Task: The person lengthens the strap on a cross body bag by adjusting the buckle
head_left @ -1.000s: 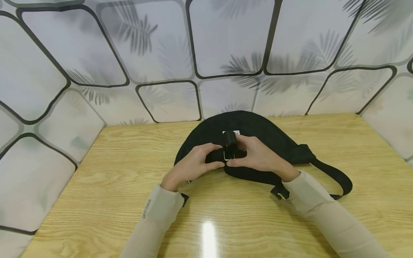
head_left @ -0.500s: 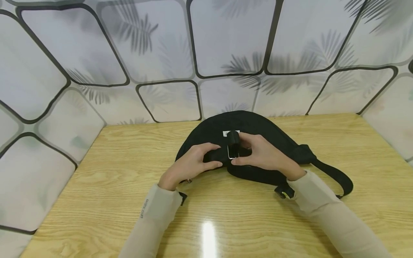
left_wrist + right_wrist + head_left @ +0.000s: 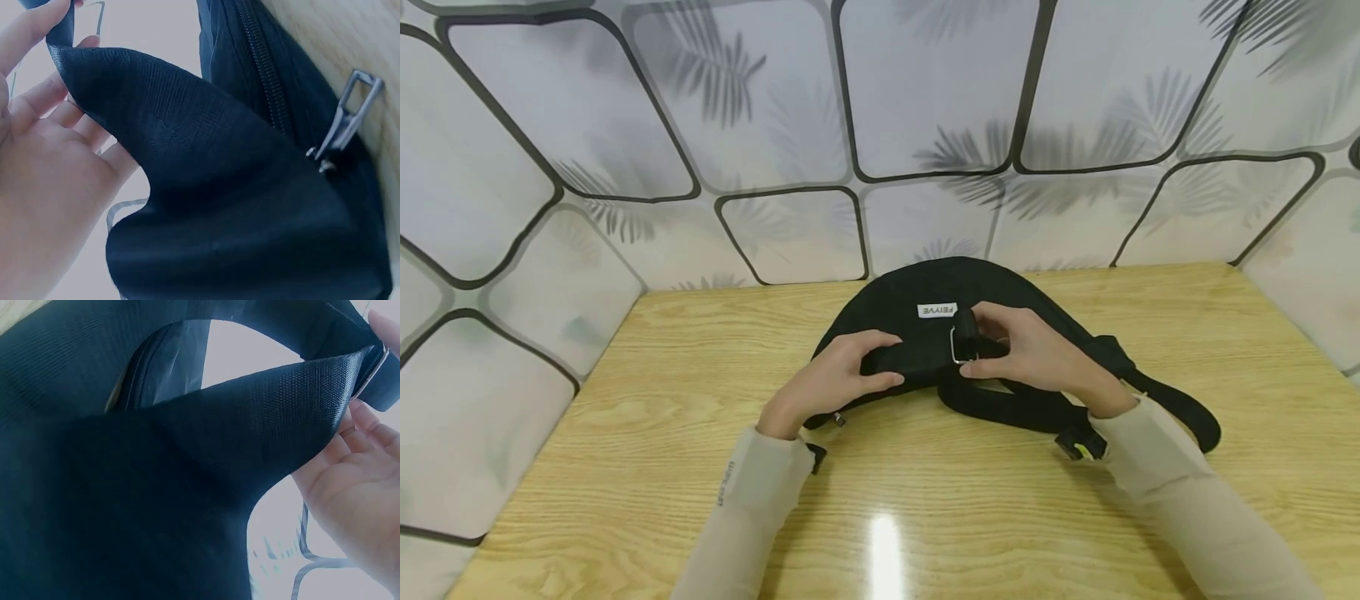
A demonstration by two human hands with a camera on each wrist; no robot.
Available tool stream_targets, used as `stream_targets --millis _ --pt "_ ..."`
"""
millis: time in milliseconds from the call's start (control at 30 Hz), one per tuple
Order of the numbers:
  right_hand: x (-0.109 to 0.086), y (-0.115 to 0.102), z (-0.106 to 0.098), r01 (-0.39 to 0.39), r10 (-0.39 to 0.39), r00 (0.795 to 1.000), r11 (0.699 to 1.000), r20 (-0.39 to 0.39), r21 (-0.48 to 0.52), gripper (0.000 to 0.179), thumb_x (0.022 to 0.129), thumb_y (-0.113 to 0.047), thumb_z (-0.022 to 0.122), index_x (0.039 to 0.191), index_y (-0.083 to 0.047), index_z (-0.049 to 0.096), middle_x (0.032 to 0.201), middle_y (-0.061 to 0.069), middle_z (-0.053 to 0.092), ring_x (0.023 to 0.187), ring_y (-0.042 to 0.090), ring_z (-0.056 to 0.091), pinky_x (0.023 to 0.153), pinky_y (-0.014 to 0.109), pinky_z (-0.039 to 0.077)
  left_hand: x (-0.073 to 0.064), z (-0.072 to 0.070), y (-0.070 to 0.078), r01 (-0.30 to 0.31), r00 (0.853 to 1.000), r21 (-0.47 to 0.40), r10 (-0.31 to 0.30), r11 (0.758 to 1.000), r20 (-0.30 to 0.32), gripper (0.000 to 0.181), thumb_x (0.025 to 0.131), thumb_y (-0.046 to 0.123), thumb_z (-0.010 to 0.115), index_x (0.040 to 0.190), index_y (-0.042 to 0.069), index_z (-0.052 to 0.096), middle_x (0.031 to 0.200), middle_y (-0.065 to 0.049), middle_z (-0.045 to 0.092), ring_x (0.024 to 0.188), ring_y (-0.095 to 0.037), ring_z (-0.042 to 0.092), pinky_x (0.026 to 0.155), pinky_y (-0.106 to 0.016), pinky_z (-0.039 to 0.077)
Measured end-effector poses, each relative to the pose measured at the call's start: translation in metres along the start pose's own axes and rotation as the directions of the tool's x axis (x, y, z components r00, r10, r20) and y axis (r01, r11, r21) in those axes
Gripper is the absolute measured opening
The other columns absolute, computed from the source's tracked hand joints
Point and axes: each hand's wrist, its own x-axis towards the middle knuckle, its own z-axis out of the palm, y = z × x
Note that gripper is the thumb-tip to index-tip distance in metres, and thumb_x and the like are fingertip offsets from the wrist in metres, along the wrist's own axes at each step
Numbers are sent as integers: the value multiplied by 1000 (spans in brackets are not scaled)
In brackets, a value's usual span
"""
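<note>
A black crescent-shaped sling bag (image 3: 992,287) with a white label (image 3: 937,310) lies on the table. My left hand (image 3: 835,375) holds the bag's wide black strap (image 3: 175,125) between thumb and fingers, in front of the bag. To its right, my right hand (image 3: 1037,350) pinches the strap at a metal slider buckle (image 3: 953,344), where the webbing loops up. The strap (image 3: 275,406) runs through the buckle at the fingertips in the right wrist view. A metal zipper pull (image 3: 350,119) hangs on the bag's edge near the left hand.
The bag lies on a wood-grain table (image 3: 662,467), close to a patterned cloth backdrop (image 3: 790,233). More strap (image 3: 1195,417) curves out at the right. Dark wrist devices show below both hands, the right one (image 3: 1081,444) with a yellow-green mark.
My right hand has slid right along the strap with the buckle, uncovering the white label. My left hand has shifted slightly left, so the hands are farther apart.
</note>
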Motion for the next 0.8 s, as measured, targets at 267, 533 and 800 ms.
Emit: stream_targets --millis 267,533,800 --pt "-6 4 -6 -44 44 999 999 -11 0 41 85 -10 82 121 -3 63 107 4 69 102 20 66 90 38 51 -6 -8 -4 66 998 -12 -66 998 10 52 97 14 72 142 -4 53 146 -18 52 138 -33 45 110 -48 39" --pt "-13 7 -13 -43 43 999 999 -28 -1 44 86 -11 81 125 -1 62 104 3 67 96 19 64 88 38 51 -10 -16 -7 113 993 -9 -112 994 21 53 97 13 71 144 -3 52 149 -19 49 141 -36 40 112 -52 36" --pt "-17 13 -18 -44 44 999 999 -30 21 39 86 -7 81 120 -3 63 97 4 66 87 19 64 82 31 49 -17 -26 -13 147 989 -20 -147 989 -1 53 96 12 72 144 -2 52 148 -18 50 129 -32 48 107 -50 39"
